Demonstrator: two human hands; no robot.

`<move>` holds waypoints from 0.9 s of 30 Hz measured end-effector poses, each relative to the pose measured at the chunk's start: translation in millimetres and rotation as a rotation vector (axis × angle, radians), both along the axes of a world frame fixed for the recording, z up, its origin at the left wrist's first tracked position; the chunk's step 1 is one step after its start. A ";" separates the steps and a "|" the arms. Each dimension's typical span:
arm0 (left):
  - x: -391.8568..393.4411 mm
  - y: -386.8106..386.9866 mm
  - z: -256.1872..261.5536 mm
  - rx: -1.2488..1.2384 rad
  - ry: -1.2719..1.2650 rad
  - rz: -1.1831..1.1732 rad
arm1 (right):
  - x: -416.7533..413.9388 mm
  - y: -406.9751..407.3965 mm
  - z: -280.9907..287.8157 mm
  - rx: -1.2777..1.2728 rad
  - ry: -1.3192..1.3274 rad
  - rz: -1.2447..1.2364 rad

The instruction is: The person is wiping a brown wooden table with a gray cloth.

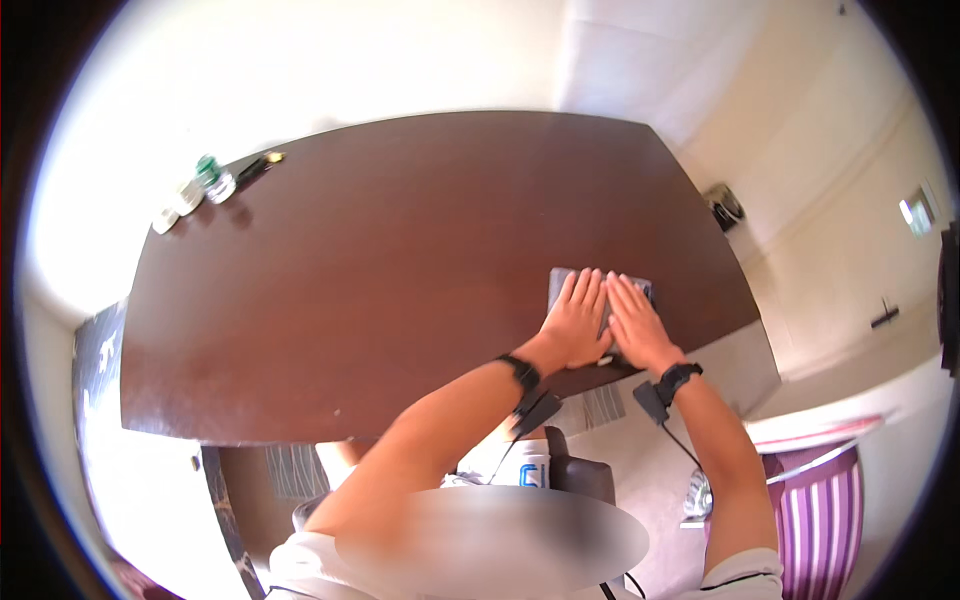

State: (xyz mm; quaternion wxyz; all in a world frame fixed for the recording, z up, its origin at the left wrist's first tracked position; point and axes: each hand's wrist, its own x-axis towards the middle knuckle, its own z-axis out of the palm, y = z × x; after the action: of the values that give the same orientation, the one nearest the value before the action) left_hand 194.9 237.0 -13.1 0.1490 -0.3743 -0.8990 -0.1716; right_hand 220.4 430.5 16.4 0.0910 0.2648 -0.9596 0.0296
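My left hand (574,321) lies flat on a grey, folded item (557,283), which looks like cloth, near the right part of the table's front edge. Beside it, my right hand (639,324) presses flat on the same item, fingers stretched forward. Both hands cover most of it, so its full shape is hidden. A dark patch shows at its right edge. Below the palms a small white piece (605,361) sticks out; I cannot tell what it is. Each wrist wears a black strap with a dark box and a cable.
The dark brown wooden table (375,262) has curved edges. At its far left stand a clear bottle with a green cap (214,180), white containers (187,198) and a black object (253,172). A brown chair (585,472) and purple striped fabric (821,517) are below.
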 end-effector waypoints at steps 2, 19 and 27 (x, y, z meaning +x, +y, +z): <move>29.8 -55.9 2.7 0.006 -0.042 0.110 | 4.8 -55.3 6.4 0.003 -0.029 0.101; -101.8 -392.1 7.9 -0.181 -0.014 0.603 | -209.2 -405.6 -31.4 -0.349 0.168 0.516; -272.8 -277.8 0.4 -0.170 -0.022 0.404 | -331.3 -279.5 -27.5 -0.246 0.235 0.287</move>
State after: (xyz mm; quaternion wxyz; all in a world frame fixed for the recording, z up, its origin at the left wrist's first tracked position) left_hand -77.9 -40.8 -12.7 0.1382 -0.1959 -0.9686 -0.0660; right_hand -110.9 151.0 -11.1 0.2285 0.3874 -0.8840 0.1280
